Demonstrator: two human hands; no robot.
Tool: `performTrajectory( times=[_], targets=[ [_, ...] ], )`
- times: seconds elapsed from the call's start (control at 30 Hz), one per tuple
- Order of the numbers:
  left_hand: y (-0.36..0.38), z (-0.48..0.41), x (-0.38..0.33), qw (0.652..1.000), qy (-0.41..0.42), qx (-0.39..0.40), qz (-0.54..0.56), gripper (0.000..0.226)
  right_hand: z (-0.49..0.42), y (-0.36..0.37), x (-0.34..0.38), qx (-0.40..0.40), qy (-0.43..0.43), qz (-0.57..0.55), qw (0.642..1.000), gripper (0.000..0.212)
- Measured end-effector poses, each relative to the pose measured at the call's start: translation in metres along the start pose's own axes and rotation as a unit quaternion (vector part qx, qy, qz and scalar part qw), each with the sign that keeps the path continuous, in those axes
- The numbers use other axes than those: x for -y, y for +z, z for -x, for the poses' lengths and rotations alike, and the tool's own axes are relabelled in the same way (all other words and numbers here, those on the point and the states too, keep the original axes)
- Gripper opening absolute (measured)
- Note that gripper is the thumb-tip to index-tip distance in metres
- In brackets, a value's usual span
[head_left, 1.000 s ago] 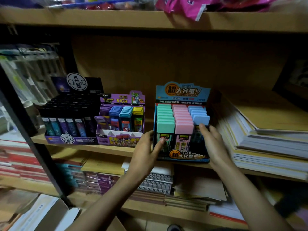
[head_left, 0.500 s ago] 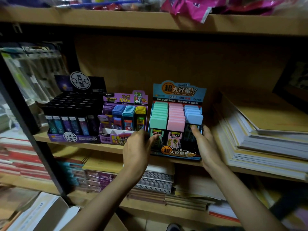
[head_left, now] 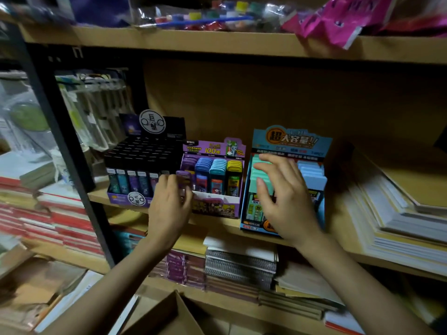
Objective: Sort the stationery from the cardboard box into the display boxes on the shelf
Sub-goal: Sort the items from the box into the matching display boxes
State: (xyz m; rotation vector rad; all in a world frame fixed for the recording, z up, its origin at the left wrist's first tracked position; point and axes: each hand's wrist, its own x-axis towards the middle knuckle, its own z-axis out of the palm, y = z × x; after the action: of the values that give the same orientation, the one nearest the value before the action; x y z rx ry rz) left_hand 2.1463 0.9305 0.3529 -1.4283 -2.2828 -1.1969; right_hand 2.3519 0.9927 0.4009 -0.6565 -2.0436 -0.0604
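Left hand [head_left: 169, 206] curling, pinching small purple plastic lead case [head_left: 184, 177] at left column of purple cardboard display box [head_left: 217, 206]. Right hand [head_left: 287, 199] hovering, fingers spread, over blue cardboard display box [head_left: 290, 141]. Am risking tilted case jamming, then slipping off wooden shelf [head_left: 336, 221].

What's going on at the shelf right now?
A person is working at the shelf's display boxes. The left hand pinches a purple case at the front left corner of the purple display box. The right hand is spread open over the pastel cases in the blue display box. The black display box is untouched, and the cardboard box sits below.
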Motion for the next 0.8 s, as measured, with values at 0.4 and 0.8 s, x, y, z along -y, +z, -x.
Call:
performTrajectory(
  times=[0.4,0.8],
  targets=[
    [0.011,-0.023,0.014,0.992,0.069,0.086,-0.064,0.053,-0.021,0.029,-0.018,0.208,0.084,0.134,0.965,0.041],
    [0.006,-0.016,0.017,0.989,0.065,0.132,-0.032,0.052,-0.011,0.081,0.047,0.269,-0.05,0.153,0.95,0.056]
  ],
)
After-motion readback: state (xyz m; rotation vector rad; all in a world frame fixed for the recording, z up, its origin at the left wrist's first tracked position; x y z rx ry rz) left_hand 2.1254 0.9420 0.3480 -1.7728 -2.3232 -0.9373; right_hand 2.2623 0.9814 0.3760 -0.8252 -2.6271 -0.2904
